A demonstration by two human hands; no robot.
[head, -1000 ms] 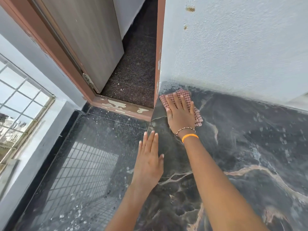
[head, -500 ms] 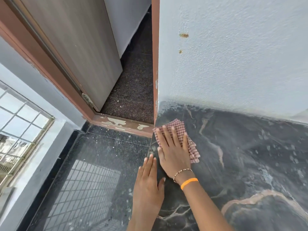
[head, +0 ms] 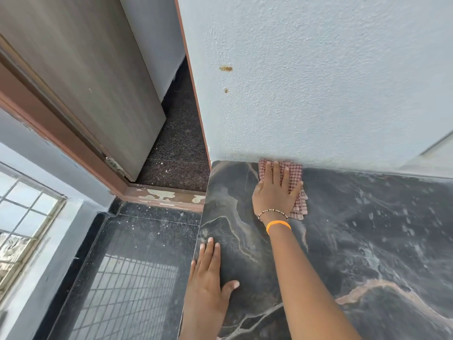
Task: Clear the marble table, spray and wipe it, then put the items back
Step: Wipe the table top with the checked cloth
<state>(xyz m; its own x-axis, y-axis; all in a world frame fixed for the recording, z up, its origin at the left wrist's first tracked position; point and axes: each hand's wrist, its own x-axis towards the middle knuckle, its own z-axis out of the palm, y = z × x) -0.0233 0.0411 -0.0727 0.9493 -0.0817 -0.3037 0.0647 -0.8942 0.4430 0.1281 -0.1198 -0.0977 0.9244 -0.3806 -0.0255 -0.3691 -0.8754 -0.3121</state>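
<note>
The dark marble table (head: 355, 229) with pale veins fills the right and lower part of the head view. A folded red-and-white checked cloth (head: 295, 176) lies on it against the back wall. My right hand (head: 275, 192) presses flat on the cloth, fingers spread, with a beaded bracelet and an orange band on the wrist. At the table's left edge my left hand (head: 208, 283) lies flat, palm down and empty. Droplets or streaks speckle the marble to the right.
A pale blue textured wall (head: 318, 82) runs along the table's back edge. Left of the table are a dark polished floor (head: 127, 266), a brown door frame (head: 161, 195), an open grey door (head: 98, 77) and a window (head: 22, 217).
My right hand has slid the cloth from the table's left part away from me and to the right, up against the wall. The left hand stays on the table's left edge.
</note>
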